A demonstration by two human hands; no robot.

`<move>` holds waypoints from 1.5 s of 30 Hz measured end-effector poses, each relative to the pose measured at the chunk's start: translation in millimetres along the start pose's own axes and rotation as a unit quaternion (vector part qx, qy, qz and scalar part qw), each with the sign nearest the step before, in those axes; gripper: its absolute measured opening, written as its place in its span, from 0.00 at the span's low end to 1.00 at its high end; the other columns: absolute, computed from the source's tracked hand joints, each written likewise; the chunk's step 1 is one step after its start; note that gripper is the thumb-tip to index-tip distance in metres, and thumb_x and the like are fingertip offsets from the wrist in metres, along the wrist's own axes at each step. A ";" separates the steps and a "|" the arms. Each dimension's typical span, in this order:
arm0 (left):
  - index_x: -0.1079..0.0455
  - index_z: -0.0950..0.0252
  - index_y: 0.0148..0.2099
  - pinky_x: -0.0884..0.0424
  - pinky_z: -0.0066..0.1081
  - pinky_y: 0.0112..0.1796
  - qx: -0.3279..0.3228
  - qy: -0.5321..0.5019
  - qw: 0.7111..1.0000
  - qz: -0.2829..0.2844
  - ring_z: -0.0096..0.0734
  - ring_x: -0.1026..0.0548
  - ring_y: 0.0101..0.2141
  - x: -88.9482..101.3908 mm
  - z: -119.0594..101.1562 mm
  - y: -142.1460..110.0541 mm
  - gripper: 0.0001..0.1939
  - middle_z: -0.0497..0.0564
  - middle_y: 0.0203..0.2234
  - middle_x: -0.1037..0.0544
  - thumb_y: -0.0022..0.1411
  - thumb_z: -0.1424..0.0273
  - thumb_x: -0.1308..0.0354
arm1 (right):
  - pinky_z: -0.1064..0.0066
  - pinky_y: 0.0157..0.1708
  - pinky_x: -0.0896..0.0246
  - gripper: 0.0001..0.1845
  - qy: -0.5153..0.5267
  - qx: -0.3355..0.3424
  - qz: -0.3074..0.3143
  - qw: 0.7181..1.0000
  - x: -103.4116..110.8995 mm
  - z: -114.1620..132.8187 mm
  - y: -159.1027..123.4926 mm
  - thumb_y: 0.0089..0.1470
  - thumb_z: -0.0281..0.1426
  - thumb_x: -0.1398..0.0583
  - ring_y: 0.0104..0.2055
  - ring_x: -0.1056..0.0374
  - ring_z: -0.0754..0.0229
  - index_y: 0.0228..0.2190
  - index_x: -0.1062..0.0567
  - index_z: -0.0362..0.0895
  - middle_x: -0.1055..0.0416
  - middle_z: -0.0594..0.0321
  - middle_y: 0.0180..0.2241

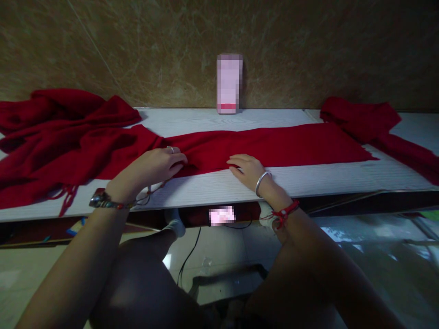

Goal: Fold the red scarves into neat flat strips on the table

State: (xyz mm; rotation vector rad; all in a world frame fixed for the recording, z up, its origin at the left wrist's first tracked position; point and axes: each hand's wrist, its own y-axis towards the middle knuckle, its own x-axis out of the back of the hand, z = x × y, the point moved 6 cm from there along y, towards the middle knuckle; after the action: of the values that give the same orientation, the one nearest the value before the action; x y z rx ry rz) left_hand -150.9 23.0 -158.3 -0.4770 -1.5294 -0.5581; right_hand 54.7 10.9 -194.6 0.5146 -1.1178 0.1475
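Observation:
A long red scarf (284,146) with a fringed right end lies spread in a flat strip along a white board table. My left hand (159,164), wearing a ring, is on its left part, with fingers bent and closed at a crease in the cloth. The tips of those fingers are partly hidden. On the scarf's near edge rests my right hand (247,169), fingers stretched out and slightly apart, holding nothing. Left of my left hand, more red cloth (68,132) lies in a loose, rumpled heap with fringe hanging at the table's near edge.
Another red cloth piece (360,119) lies crumpled at the right. A blurred pink box-like object (229,84) stands against the brown marbled wall (164,50) behind the white table (192,118). Below the near edge are a small blurred pink item (222,215) and a black cable (190,256).

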 end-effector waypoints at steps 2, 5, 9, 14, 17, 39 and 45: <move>0.27 0.64 0.42 0.31 0.32 0.39 0.001 -0.003 1.000 -0.001 0.34 0.26 0.38 7.4 -0.5 -2.1 0.18 0.54 0.39 0.24 0.61 0.67 0.57 | 0.59 0.52 0.37 0.15 -0.004 0.002 0.005 1.000 -0.4 0.2 -0.3 0.53 0.24 0.43 0.49 0.30 0.55 0.40 0.21 0.42 0.24 0.56 0.46; 0.27 0.64 0.40 0.32 0.30 0.39 -0.011 -0.009 0.999 0.041 0.31 0.28 0.36 7.2 -3.8 -3.3 0.15 0.52 0.36 0.24 0.59 0.69 0.54 | 0.59 0.53 0.37 0.15 -0.003 0.007 0.009 1.000 -0.3 -0.3 -0.4 0.53 0.24 0.43 0.49 0.30 0.55 0.41 0.22 0.42 0.25 0.56 0.46; 0.28 0.62 0.38 0.32 0.29 0.34 -0.003 0.001 0.994 0.112 0.31 0.27 0.31 -10.1 -5.7 -0.4 0.13 0.51 0.31 0.24 0.55 0.72 0.53 | 0.58 0.53 0.37 0.15 0.000 0.016 0.008 1.000 -0.3 -1.9 -0.8 0.53 0.25 0.43 0.49 0.30 0.55 0.42 0.22 0.42 0.25 0.56 0.47; 0.27 0.64 0.43 0.30 0.33 0.37 -0.007 -0.008 0.995 0.094 0.36 0.26 0.35 -14.7 -5.0 2.1 0.17 0.55 0.35 0.24 0.56 0.70 0.54 | 0.57 0.52 0.37 0.15 -0.013 0.024 0.013 1.000 -1.1 -1.5 -0.5 0.54 0.25 0.44 0.48 0.30 0.54 0.42 0.22 0.43 0.25 0.56 0.46; 0.29 0.64 0.50 0.31 0.37 0.46 -0.021 -0.012 0.998 0.052 0.40 0.27 0.43 -10.8 -8.0 3.8 0.21 0.57 0.45 0.26 0.58 0.63 0.52 | 0.59 0.51 0.36 0.15 -0.021 0.026 0.013 0.999 -0.7 -0.3 0.5 0.55 0.24 0.45 0.48 0.30 0.55 0.40 0.21 0.42 0.24 0.56 0.46; 0.34 0.64 0.58 0.39 0.52 0.53 0.137 0.063 0.988 -0.018 0.52 0.39 0.59 -8.1 -23.9 29.9 0.23 0.60 0.59 0.36 0.68 0.63 0.59 | 0.58 0.55 0.40 0.17 -0.016 0.025 0.057 0.998 -0.1 1.7 0.3 0.56 0.23 0.46 0.52 0.32 0.55 0.45 0.24 0.39 0.27 0.52 0.49; 0.35 0.65 0.58 0.35 0.40 0.52 0.011 0.004 1.000 -0.004 0.39 0.33 0.55 -20.2 -45.6 54.5 0.22 0.57 0.56 0.32 0.66 0.70 0.59 | 0.57 0.56 0.41 0.22 0.004 0.022 0.033 0.999 -2.1 -4.8 -0.5 0.55 0.23 0.46 0.54 0.34 0.55 0.51 0.29 0.40 0.29 0.52 0.52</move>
State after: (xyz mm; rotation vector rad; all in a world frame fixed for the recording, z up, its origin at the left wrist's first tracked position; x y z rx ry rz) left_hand -80.8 38.9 -175.4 -0.4519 -1.5281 -0.5480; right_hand 57.8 13.0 -198.3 0.5156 -1.1261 0.2327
